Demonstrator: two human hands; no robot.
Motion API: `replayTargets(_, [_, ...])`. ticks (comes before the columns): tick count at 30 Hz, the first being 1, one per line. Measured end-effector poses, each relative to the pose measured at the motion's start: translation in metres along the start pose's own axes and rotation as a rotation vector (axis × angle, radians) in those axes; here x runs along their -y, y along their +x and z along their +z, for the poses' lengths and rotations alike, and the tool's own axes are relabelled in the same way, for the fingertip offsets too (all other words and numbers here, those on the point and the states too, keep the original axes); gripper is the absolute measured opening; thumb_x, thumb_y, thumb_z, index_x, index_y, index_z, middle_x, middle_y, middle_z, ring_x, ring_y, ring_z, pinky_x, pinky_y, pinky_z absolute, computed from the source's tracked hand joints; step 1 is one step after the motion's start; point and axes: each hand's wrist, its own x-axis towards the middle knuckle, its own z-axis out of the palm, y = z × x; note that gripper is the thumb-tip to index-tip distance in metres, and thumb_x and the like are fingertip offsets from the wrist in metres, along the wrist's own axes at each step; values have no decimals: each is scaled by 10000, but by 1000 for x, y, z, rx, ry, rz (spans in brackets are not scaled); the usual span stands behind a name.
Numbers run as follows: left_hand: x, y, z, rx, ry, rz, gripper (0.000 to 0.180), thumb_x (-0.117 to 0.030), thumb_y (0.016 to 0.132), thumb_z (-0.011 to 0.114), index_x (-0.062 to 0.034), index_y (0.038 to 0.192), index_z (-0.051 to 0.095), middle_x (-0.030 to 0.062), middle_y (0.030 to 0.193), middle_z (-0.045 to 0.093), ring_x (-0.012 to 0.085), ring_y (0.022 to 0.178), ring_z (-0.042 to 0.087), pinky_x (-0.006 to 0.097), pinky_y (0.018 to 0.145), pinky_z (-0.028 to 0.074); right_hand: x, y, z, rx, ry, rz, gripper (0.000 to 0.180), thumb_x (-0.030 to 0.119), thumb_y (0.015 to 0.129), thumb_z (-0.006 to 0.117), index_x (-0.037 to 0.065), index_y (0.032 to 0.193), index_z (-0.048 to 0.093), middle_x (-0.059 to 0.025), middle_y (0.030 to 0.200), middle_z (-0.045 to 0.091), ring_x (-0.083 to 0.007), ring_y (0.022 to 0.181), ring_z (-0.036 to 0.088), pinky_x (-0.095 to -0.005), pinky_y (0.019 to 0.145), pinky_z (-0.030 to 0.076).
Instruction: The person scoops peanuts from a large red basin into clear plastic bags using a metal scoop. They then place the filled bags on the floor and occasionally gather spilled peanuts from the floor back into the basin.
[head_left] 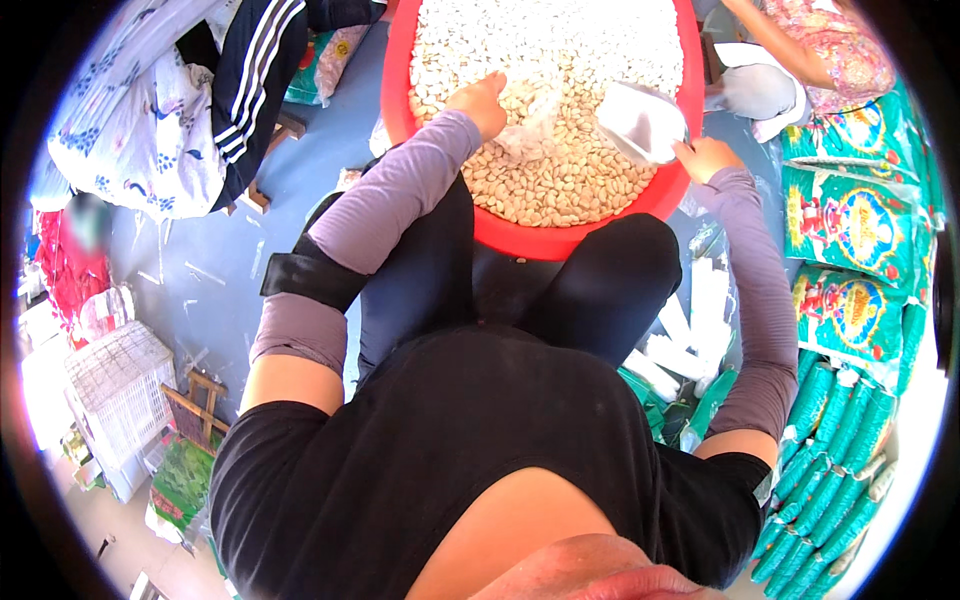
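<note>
- Seeds, pale and heaped in a round red plastic basin, lie under the left hand's curled fingers, mostly unbagged.
- Right hand pinches a clear plastic pouch, seemingly barely filled.

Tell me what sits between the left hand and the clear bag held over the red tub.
Nothing but loose pale seeds. The left hand rests on the pile in the red tub; the clear bag, held by the right hand, lies beside it.
</note>
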Motion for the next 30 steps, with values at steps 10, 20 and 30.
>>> replayTargets(10, [16, 18, 11, 156, 202, 6, 441, 2, 745, 408, -130, 1131, 578, 124, 1296, 449, 280, 1127, 488, 332, 960, 378, 32, 174, 210, -59, 550, -346, 442, 430, 860, 442, 25, 770, 593, -72, 670, 596, -173, 603, 560, -306, 550, 438])
replayTargets(20, [12, 17, 5, 13, 36, 33, 523, -56, 750, 440, -54, 1272, 424, 135, 1360, 362, 261, 1221, 394, 316, 1011, 327, 2, 116, 148, 123, 1408, 11, 299, 326, 831, 537, 43, 754, 595, -11, 575, 529, -88, 439, 416, -236, 408, 319])
replayTargets(30, [1, 19, 6, 5, -124, 21, 542, -122, 768, 428, -35, 1301, 383, 167, 1368, 342, 283, 1249, 357, 305, 1038, 278, -9, 35, 26, 288, 1087, -105, 348, 376, 831, 519, 47, 800, 626, 4, 581, 534, -50, 427, 389, -206, 371, 259])
